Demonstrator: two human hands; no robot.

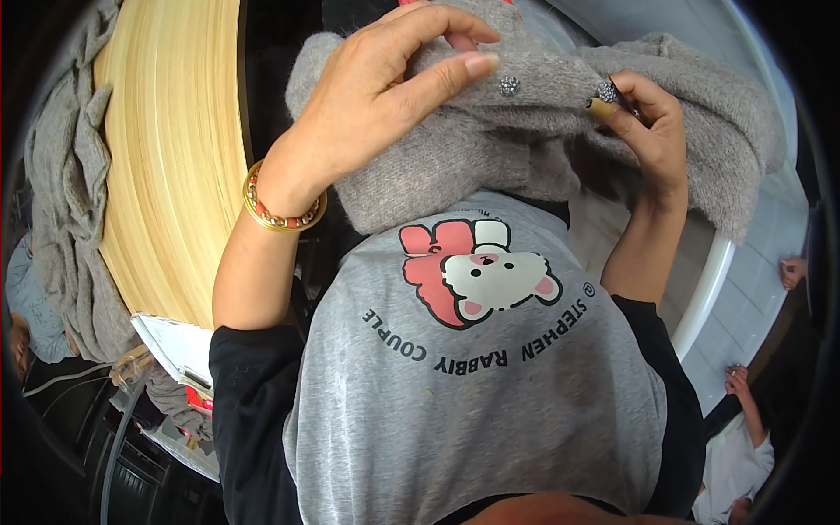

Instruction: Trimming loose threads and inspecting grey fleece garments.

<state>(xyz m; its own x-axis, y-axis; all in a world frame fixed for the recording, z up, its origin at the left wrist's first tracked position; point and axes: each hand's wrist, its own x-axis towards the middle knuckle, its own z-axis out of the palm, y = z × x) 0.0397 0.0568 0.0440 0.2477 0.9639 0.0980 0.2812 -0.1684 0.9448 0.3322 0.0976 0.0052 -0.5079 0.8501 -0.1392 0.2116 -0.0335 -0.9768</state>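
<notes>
The grey knitted garment (420,171) lies bunched in front of the person's torso, between and beneath the two hands. Its band (556,80) has its long axis running roughly left to right, carrying two dark glittering buttons. The right hand (652,122) pinches the band's edge at the right button (606,91); whether the button itself is gripped cannot be determined. The left hand (385,87) is spread over the garment, thumb and forefinger parted, with nothing visible between them; a fine thread would be too small to tell. The left button (508,86) sits just to the right of the left thumb tip and slightly nearer the torso, apart from it. For this button, the left hand is the nearer.
</notes>
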